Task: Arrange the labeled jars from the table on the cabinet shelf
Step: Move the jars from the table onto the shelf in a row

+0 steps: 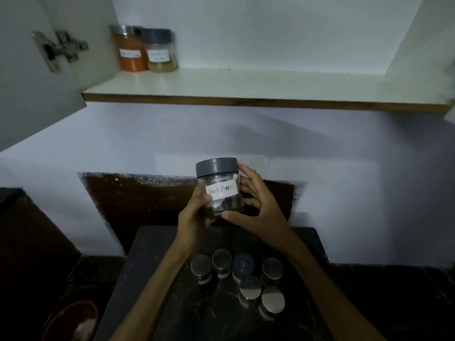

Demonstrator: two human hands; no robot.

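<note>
Six lidded jars stand clustered on the dark worktop nearest the camera; above them the pepper jar is held upright in mid-air, well below the shelf, label facing the camera. Left hand is closed on its lower wall, right hand cups the far side, thumb at the base. Judgement: clear, rigid, nearly empty, so light but smooth; hold the wall below the grey lid.
</note>
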